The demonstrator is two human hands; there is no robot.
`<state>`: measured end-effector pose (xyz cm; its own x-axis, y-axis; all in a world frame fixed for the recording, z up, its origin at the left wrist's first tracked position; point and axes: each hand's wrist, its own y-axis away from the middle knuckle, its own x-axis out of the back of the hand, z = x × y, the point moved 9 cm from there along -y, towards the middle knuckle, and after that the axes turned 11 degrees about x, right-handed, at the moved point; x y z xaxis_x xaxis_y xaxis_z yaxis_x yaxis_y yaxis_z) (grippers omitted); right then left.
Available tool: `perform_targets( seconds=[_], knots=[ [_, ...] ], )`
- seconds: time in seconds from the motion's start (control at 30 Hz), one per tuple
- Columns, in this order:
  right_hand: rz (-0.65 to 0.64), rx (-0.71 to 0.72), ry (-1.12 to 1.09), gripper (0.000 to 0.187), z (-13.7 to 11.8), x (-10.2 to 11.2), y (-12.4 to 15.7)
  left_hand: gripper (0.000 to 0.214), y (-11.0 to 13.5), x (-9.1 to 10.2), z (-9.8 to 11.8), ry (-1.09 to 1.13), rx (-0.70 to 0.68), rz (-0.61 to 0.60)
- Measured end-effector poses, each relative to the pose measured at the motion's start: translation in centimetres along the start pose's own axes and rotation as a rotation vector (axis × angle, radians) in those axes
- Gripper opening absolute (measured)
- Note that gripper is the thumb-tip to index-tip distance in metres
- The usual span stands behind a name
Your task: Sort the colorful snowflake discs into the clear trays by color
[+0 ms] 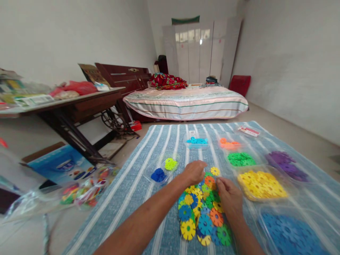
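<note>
Nearest, on a striped surface point(127, 198), lies a loose pile of mixed-colour notched discs point(204, 210). The right hand point(231, 197) and left hand point(194, 172) are at its far end, fingers bent; whether either grip holds one, I cannot tell. Beyond: a tub point(197, 146) of light-blue discs point(197, 141), then a bed point(186, 102).

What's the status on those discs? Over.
Left hand at far end of mixed disc pile; right hand at right edge. Grips unclear. Hands partly hide pile.
</note>
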<state>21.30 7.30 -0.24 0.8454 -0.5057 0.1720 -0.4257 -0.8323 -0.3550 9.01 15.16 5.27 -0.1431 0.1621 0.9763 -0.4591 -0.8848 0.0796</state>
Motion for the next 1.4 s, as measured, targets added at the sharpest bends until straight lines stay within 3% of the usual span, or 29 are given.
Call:
perform_targets(
  seconds=[0.27,0.43,0.67,0.77,0.93,1.07,1.23,1.4],
  knots=[
    [0.019,-0.069,0.010,0.037,0.7,0.5,0.1,0.024,-0.2,-2.3,4.2,-0.072,-0.186,-0.062],
    [0.041,-0.070,-0.023,0.036,0.1,0.7,0.0,0.016,1.1,-2.5,3.7,-0.017,-0.256,-0.136],
    [0.070,0.000,0.009,0.037,-0.7,1.0,-0.4,0.028,2.3,-0.5,-1.7,0.082,-0.052,0.061],
    [0.054,0.056,0.080,0.035,-1.1,1.1,-0.5,0.018,2.8,-0.5,-1.5,-0.014,-0.025,0.044],
    [0.056,0.172,0.188,0.032,-2.0,1.4,-0.7,0.015,2.8,-1.0,1.2,-0.155,-0.068,0.013],
    [0.069,0.154,0.191,0.030,-1.7,1.6,-0.8,0.013,2.2,-1.2,1.9,-0.134,-0.047,-0.017],
    [0.078,0.081,0.165,0.031,-1.0,1.6,-1.0,0.004,0.9,-0.6,-0.6,0.242,0.143,-0.050],
    [0.079,0.078,0.128,0.030,-0.8,1.3,-1.0,0.006,-2.0,0.7,-2.5,0.402,0.232,-0.036]
  ],
)
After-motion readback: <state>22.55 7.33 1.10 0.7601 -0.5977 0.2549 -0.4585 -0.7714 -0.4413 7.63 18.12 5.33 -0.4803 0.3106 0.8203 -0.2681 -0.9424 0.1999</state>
